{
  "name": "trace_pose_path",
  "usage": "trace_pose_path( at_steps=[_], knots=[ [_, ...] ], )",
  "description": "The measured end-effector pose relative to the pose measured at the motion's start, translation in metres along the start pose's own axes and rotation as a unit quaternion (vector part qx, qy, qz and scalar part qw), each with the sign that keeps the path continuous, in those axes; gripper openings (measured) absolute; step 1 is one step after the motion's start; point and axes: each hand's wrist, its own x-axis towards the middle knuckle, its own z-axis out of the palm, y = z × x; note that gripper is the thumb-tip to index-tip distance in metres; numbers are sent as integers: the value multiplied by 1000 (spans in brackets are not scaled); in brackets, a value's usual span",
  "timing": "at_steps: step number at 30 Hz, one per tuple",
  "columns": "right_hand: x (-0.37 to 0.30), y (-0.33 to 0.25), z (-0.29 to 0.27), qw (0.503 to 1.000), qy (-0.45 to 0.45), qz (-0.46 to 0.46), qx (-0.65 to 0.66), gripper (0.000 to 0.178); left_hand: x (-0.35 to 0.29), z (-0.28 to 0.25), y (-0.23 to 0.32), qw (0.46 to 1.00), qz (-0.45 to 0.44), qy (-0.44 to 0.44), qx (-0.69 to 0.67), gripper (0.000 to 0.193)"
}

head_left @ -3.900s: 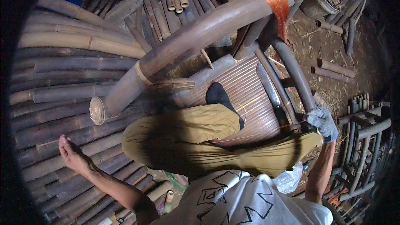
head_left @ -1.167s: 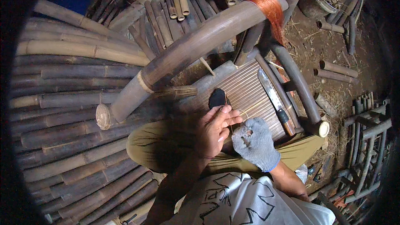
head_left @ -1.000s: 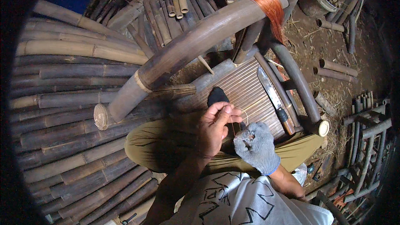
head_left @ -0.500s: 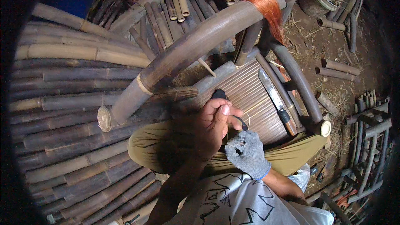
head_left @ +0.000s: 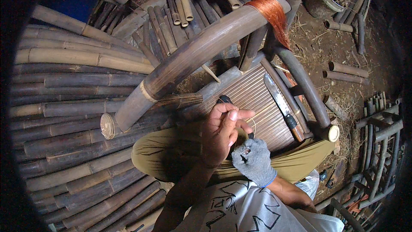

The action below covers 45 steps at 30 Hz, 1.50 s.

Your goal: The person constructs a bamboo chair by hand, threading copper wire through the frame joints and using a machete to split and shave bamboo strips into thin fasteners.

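My bare left hand (head_left: 221,132) pinches a thin pale strand (head_left: 255,124) between thumb and fingers; its loop bends down toward the other hand. My right hand (head_left: 252,160), in a grey knitted glove with a dark worn patch, is closed just below. A small dark tip pokes out above the glove, too little of it showing to name. Both hands are over my lap, at the near edge of a bamboo slat panel (head_left: 257,103). On the panel lies a large knife (head_left: 277,96) with a dark and brown handle. A black object (head_left: 224,99) sits behind my left fingers, partly hidden.
A thick bamboo rail (head_left: 197,47) arches across the front left, with orange fibre (head_left: 272,13) draped over its far end. Another curved rail (head_left: 307,86) borders the right. Bamboo poles (head_left: 81,81) cover the left; cut pieces lie at the back. A bamboo frame (head_left: 382,141) stands right.
My left hand's fingers have spread slightly, with the index finger reaching further right. The gloved hand has shifted slightly, and less of the dark piece above it shows. The view has moved a little.
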Motion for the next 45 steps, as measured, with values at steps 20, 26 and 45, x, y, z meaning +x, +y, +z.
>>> trace_pose_path(
  at_steps=[20, 26, 45],
  knots=[
    [-18, 16, -3, 999, -30, -13, -33, 17, 5, -1, 10, 998, -61, 11, -29, 32],
    [-18, 20, -3, 999, -39, -14, -7, 19, 6, -4, 10, 999, -51, 8, 3, 32],
    [107, 7, -144, 923, -259, -230, -165, 69, 17, -10, 32, 938, -165, -228, 201, 21]
  ],
)
